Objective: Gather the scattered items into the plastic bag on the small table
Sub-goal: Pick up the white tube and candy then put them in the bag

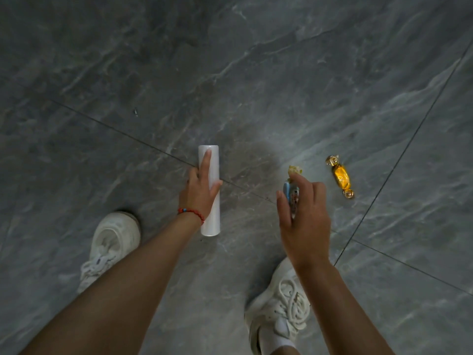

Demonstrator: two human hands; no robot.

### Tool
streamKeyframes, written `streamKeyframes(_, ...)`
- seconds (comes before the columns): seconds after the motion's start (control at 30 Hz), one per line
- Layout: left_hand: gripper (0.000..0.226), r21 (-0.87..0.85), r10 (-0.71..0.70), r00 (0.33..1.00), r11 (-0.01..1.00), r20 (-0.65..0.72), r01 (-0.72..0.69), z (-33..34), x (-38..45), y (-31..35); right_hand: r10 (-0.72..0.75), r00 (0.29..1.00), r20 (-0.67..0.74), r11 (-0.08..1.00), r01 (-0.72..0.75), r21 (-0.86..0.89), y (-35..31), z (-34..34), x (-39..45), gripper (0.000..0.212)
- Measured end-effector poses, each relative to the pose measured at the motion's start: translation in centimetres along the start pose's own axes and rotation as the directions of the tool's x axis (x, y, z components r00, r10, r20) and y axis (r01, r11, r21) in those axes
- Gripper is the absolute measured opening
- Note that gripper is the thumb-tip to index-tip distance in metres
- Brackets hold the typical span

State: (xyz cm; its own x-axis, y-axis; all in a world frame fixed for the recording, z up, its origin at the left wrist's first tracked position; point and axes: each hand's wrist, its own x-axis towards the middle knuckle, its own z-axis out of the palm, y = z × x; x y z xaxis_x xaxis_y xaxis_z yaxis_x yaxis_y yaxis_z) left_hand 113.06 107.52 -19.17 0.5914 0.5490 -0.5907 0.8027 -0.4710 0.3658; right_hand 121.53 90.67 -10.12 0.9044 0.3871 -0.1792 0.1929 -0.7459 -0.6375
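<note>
My left shoe (112, 242), white and laced, stood on the grey marbled floor (281, 73) at the lower left, partly behind my left forearm. A red bead bracelet (192, 212) with one blue bead circled my left wrist. My left hand (201, 189) lay over a white roll (210, 190) that rested lengthwise on the floor, pointing away from me and crossing a dark tile seam. That grip was partly spread: the forefinger ran straight along the top of the roll toward its far end, the thumb reached out to the roll's right side, and the other fingers curled down on its left edge. I could not tell whether the roll was truly clasped or merely touched from above.

To the right, well apart from the roll, my right hand (304, 213) hovered over the floor with its grip closed around a small wrapped sweet (293, 196); its blue and white wrapper showed between thumb and fingers, and a yellow twisted end stuck out beyond the fingertips. Just beside that hand, farther right, a gold-wrapped candy (340, 176) lay on the floor, slanted, both ends twisted, touching nothing else. My right shoe (281, 311), white too, stood below my right wrist.
</note>
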Motion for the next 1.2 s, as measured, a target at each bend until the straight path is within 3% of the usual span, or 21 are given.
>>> streamKeyframes(0.33,0.071,-0.06,0.039,0.999,0.997,-0.012,-0.04,-3.5,-1.8,2.0,0.004,1.0,0.001,1.0,-0.004,-0.002,-2.0,-1.9,-0.1,0.033)
streamKeyframes(0.77,0.073,-0.083,0.355,0.934,0.931,-0.032,-0.357,-24.4,-16.3,13.9,0.099,0.993,-0.071,0.995,-0.097,0.028,-18.1,-16.3,-2.7,0.031)
streamKeyframes(0.93,0.075,-0.054,0.404,0.913,0.912,-0.055,-0.406,-32.1,-21.5,16.2,0.174,0.977,-0.125,0.985,-0.172,0.021,-23.7,-22.0,-5.4,0.032)
streamKeyframes(1.1,0.076,0.014,0.555,0.829,0.831,-0.068,-0.556,-38.7,-25.3,16.7,0.263,0.934,-0.242,0.963,-0.269,0.009,-27.9,-26.5,-9.4,0.033)
streamKeyframes(1.2,0.077,0.029,0.606,0.796,0.795,-0.005,-0.605,-42.3,-26.9,17.1,0.324,0.885,-0.334,0.943,-0.332,0.034,-30.4,-28.2,-11.4,0.032)
